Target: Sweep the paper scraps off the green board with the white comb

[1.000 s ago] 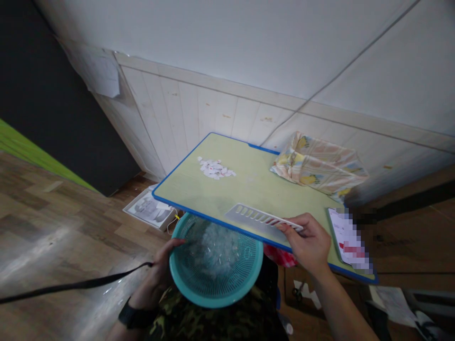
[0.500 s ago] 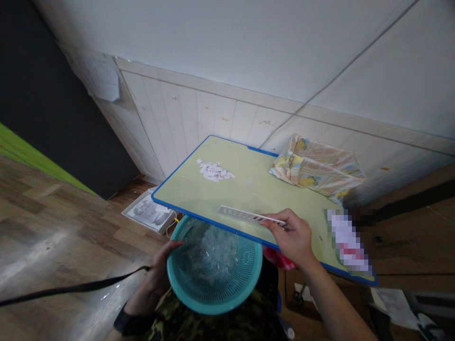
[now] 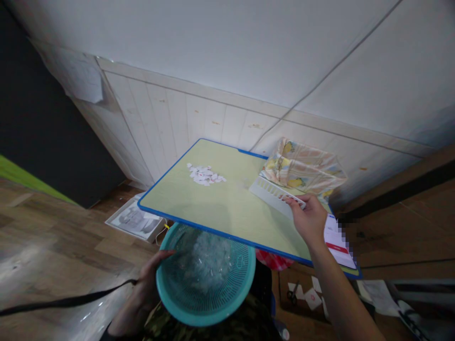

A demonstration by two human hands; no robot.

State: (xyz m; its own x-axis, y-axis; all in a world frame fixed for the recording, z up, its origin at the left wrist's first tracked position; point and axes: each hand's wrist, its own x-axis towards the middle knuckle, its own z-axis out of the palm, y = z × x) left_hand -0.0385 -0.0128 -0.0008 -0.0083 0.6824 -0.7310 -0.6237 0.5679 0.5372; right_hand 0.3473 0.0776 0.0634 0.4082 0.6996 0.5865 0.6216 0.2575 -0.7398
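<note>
My right hand (image 3: 310, 219) pinches one end of a long white plastic strip with a row of slots (image 3: 272, 196), held over the right part of the yellow-green tabletop (image 3: 234, 213). With my left hand (image 3: 151, 272) I grip the rim of a turquoise plastic colander (image 3: 206, 319), thumb over its edge. Inside the colander lies a heap of small clear pieces (image 3: 211, 258), too fine to name. A pile of small white paper-like pieces (image 3: 205, 175) rests on the table's left part.
At the table's back right is a patterned cloth-covered bundle (image 3: 305, 163). White printed papers (image 3: 336, 239) lie by the right edge. A shallow white box (image 3: 133, 219) stands on the floor at left. Scissors (image 3: 292, 294) and paper cards lie below, at right.
My right hand has moved the slotted strip away from the table's front edge, back and to the right, and turned it. My left hand still grips the colander. The view has shifted slightly.
</note>
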